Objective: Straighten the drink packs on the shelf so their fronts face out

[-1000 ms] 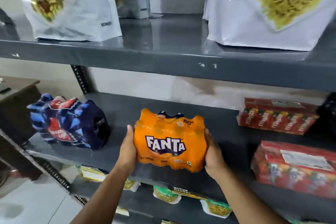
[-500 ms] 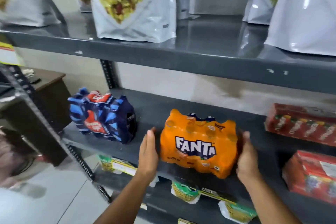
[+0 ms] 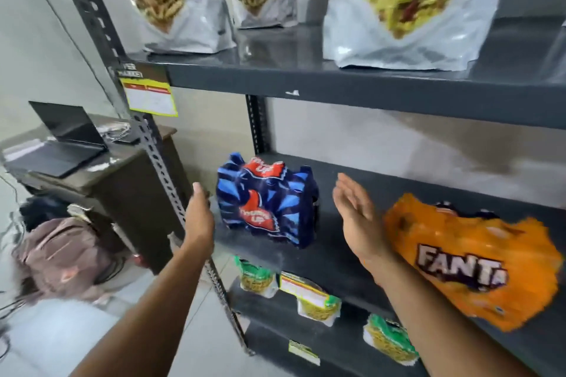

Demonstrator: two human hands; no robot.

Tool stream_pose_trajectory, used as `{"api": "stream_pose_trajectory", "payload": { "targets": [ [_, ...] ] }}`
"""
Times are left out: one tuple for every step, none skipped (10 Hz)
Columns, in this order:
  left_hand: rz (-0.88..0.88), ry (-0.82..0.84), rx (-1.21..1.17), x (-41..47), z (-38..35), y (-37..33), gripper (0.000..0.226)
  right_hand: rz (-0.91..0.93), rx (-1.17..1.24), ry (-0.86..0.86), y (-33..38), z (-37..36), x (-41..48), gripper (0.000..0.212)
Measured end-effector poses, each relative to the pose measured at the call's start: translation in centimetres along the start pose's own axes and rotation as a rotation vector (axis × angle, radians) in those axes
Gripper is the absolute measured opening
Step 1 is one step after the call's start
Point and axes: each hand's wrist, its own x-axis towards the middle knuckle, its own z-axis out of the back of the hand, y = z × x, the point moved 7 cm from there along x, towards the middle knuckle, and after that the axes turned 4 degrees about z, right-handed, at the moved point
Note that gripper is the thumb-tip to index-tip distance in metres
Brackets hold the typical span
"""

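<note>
Two bare hands open either side of a blue Thums Up pack [image 3: 266, 202] on a grey shelf [image 3: 343, 257], left hand [image 3: 199, 217] just beside its left end, right hand [image 3: 355, 214] near its right end, orange Fanta pack [image 3: 471, 263] beyond the right wrist, logo facing out

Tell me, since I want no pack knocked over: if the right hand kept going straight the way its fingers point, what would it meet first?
Probably nothing on the shelf: the right hand is open and points up and back past the right side of the blue drink pack, towards the wall. Depth is unclear, so it may brush that pack.
</note>
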Motion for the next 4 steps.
{"api": "stream_pose_trajectory", "payload": {
  "targets": [
    [0.108,0.192,-0.013,2.1,-2.0,0.4,0.064,-0.230,0.074,-0.073,-4.3,-4.1,3.7,0.052],
    [0.165,0.233,0.010,2.9,-2.1,1.2,0.076,-0.446,0.288,-0.076,-7.5,-7.5,4.0,0.062],
    [0.135,0.249,0.049,2.7,-1.4,1.4,0.093,-0.469,0.269,-0.153,-7.6,-8.0,3.2,0.068],
    [0.099,0.270,0.074,2.9,-0.3,1.1,0.082,-0.408,0.256,-0.126,-6.3,-9.0,2.5,0.063]
  ]
}}
